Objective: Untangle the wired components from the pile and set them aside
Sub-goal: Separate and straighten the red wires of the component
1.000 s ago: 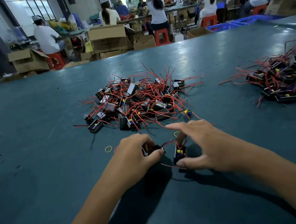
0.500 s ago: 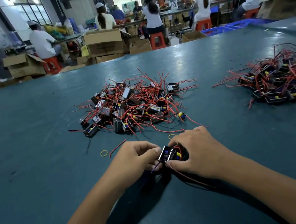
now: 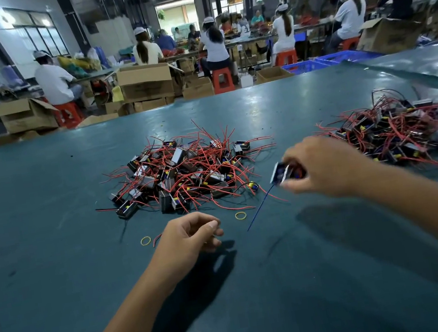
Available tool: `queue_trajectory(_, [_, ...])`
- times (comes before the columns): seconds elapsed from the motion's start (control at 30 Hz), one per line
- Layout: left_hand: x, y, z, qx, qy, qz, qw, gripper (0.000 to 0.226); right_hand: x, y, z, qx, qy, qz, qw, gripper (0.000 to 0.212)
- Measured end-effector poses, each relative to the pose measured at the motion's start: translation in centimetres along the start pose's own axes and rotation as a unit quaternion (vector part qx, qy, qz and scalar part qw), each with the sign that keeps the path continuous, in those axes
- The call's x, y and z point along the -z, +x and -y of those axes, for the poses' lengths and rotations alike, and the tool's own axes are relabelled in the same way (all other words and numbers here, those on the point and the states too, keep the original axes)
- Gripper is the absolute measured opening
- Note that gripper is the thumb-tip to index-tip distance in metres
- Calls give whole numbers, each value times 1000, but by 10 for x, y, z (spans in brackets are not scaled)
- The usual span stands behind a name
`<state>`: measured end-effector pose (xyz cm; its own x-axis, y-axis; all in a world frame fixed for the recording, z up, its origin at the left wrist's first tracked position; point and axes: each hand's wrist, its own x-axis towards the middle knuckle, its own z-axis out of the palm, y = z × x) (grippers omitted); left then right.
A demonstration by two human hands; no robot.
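The pile lies at the middle of the teal surface. It consists of small black box-shaped components with metal faces and yellow fittings, bound together by thin red wires that fan out on every side. A second heap of the same wired parts lies well to the right of the pile.

The right hand is raised above the surface between the pile and the second heap. Its thumb and fingers are curled around one component, a blurred black and blue block with a metal face. A blue wire and a red wire trail from the component down toward the near edge of the pile.

The left hand hovers just in front of the pile, fingers loosely curled toward the thumb; nothing is visible in its grasp. Two yellow rubber bands lie on the surface on either side of it, close to the front of the pile.

Half a second earlier both hands met in front of the pile and worked the component together. The right hand has since carried it up and to the right, and the left hand has released it.
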<state>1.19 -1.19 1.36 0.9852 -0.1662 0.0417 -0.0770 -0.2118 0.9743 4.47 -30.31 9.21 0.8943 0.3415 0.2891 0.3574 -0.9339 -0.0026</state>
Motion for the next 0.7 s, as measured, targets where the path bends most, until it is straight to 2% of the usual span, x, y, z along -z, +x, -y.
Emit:
queue_trajectory(0.1, [2,1,1,-6,22,-13,1000,12,28,24,-63,-89,-99,11,991,41])
queue_trajectory(0.17, [1,1,1,-10,31,-19,999,12,39,37,-99,-168,-181,65,967,59])
queue_trajectory(0.23, [3,1,2,-20,50,-28,998,12,41,49,-117,-230,-195,88,949,70])
queue_trajectory(0.27, [5,1,3,-27,68,-36,997,12,40,56,-113,-228,-173,70,956,70])
queue_trajectory(0.33, [10,3,5,-52,138,-62,987,12,30,71,-84,-169,-74,28,983,62])
queue_trajectory(0.4, [15,4,7,-90,231,-105,963,9,14,80,-37,-76,12,35,996,48])
queue_trajectory(0.5, [28,9,9,-143,320,-192,917,8,-9,90,23,26,42,87,995,35])
queue_trajectory(0.57, [40,17,9,-135,341,-226,903,17,-20,96,49,59,62,89,992,34])
queue_trajectory(0.7, [65,48,8,-54,398,-164,901,45,-36,87,79,81,101,65,989,31])
